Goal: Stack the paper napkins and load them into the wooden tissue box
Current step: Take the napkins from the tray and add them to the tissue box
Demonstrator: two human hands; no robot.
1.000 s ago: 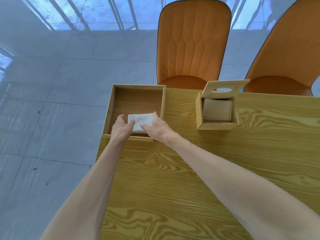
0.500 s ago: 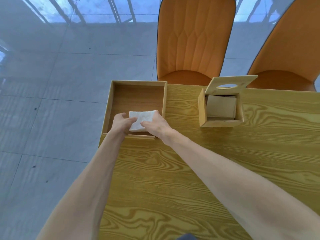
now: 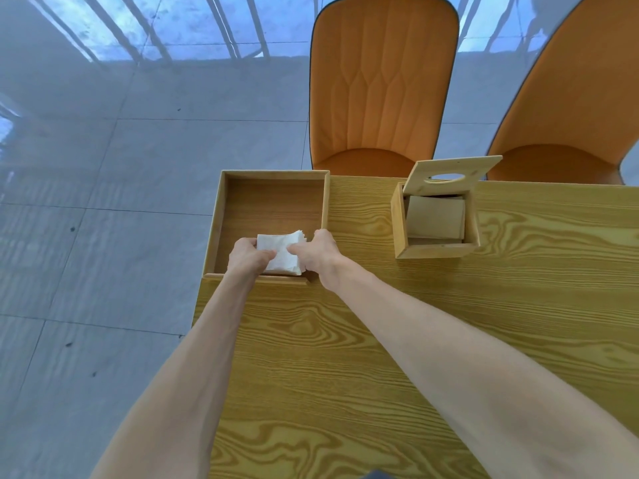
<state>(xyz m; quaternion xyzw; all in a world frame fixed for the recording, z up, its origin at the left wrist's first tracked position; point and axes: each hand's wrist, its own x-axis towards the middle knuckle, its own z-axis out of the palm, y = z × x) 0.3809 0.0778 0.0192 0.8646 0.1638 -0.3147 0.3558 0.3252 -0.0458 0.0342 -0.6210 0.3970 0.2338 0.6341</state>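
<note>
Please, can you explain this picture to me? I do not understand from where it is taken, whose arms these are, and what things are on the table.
There is no machine here. A person wears a camera on the head, so this single picture looks forward and down along their own two bare arms.

The left hand and the right hand together hold a stack of white paper napkins, one hand at each side. They hold it over the near end of an open wooden tray, which sits at the corner of the wooden table.

To the right stands the wooden tissue box. Its lid, with an oval hole, is tilted open, and brownish paper already lies inside. Behind the table are two orange chairs.
</note>
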